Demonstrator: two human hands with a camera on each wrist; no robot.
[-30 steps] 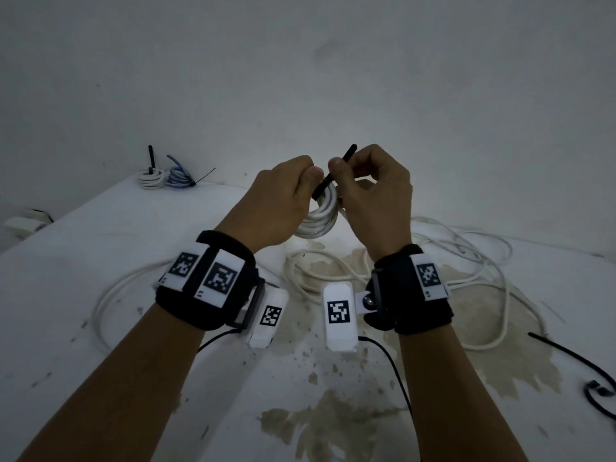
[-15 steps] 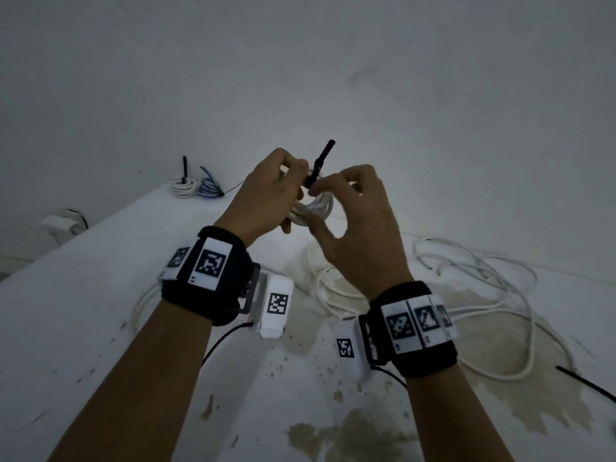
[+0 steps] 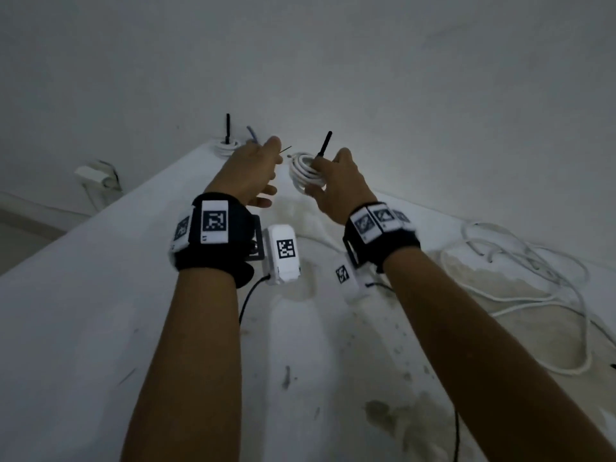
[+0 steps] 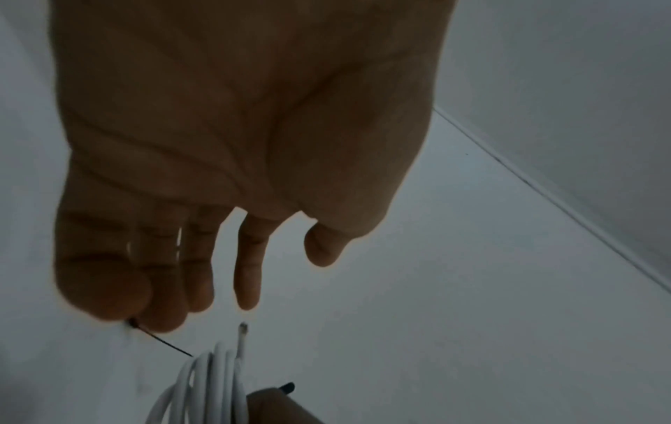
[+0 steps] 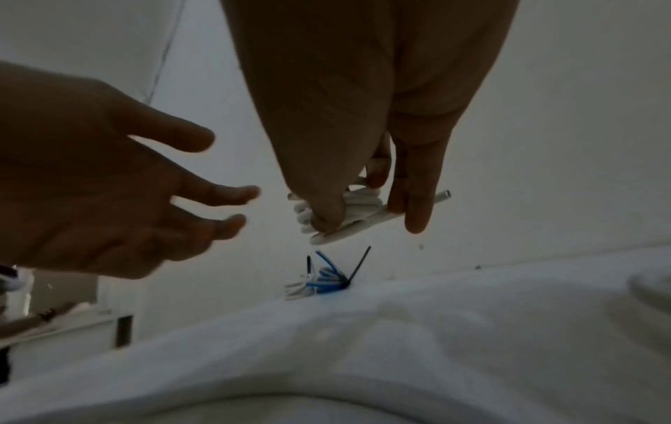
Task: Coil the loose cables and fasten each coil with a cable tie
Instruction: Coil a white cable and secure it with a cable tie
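Observation:
My right hand [image 3: 333,181] holds a small white cable coil [image 3: 301,168] above the table. A black cable tie [image 3: 325,143] binds it, its tail sticking up. In the right wrist view the thumb and fingers [image 5: 410,200] pinch the coil [image 5: 348,221], and one cable end pokes out to the right. My left hand [image 3: 255,168] hovers just left of the coil with relaxed, spread fingers and holds nothing. The left wrist view shows its straight fingers [image 4: 250,275] above the coil [image 4: 207,381]. Loose white cable [image 3: 520,271] lies tangled at the right.
Two tied coils sit at the table's far left corner by the wall: a white one [image 5: 299,288] and a blue one [image 5: 327,278], black tie tails sticking up. The white table [image 3: 83,311] is stained near the front. A white box [image 3: 91,175] sits left of it.
My left hand has let go of the coil and tie and opened to the left. My right hand carries the tied coil forward, toward the far corner.

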